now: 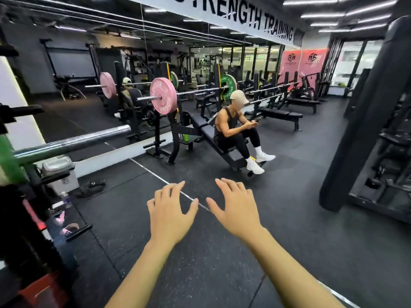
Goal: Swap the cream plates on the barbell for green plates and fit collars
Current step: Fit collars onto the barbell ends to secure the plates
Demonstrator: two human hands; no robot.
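A barbell sleeve [73, 142] juts in from the left edge, bare steel toward its tip. A green plate [9, 156] sits on it at the far left, partly cut off by the frame. My left hand [171, 212] and my right hand [233, 207] are stretched out side by side over the black rubber floor, fingers spread, both holding nothing. They are well to the right of and below the sleeve. No cream plate or collar is visible.
A person sits on a bench [222, 147] ahead, beneath a racked barbell with a pink plate [163, 95] and a green plate [228, 86]. A mirror wall [77, 63] runs on the left. A white bin [60, 174] stands below the sleeve. A black rack [367, 118] rises at right.
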